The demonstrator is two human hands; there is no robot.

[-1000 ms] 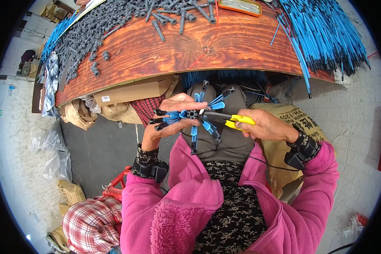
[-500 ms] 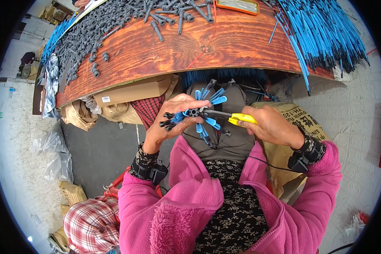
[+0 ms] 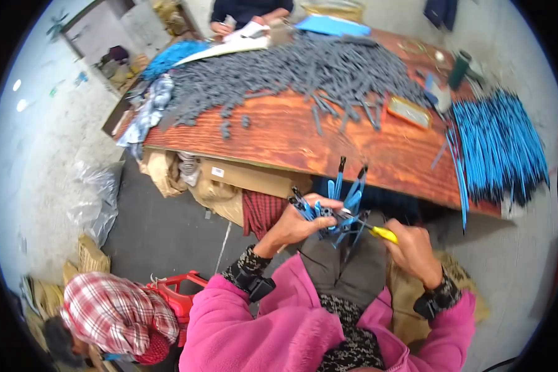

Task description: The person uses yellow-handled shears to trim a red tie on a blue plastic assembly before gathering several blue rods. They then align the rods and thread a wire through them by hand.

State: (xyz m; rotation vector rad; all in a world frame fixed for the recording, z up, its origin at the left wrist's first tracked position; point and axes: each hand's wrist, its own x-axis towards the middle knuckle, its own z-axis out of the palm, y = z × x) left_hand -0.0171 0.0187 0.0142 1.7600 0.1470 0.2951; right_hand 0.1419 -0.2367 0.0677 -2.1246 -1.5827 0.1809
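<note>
Above my lap, my left hand [image 3: 299, 222] grips a dark round hub [image 3: 327, 214] between thumb and fingers. Blue strips with black tips [image 3: 353, 199] fan out from this hub in several directions. My right hand [image 3: 415, 251] is closed around yellow-handled pliers [image 3: 385, 234]. Their metal jaws reach the hub's side from the right. Motion blur and the strips hide exactly what the jaws touch.
Ahead stands a wooden table [image 3: 279, 133] with a heap of grey plastic parts [image 3: 273, 74], an orange tray [image 3: 409, 111] and a stack of blue rods [image 3: 502, 149]. A cardboard box [image 3: 248, 180] sits below. Across it, another person's hand [image 3: 222, 28] shows. A person in plaid [image 3: 115, 310] is at lower left.
My view has tilted up and shifted, bringing in more of the table and the person across it. Both hands keep their holds; the hub and strips have turned somewhat.
</note>
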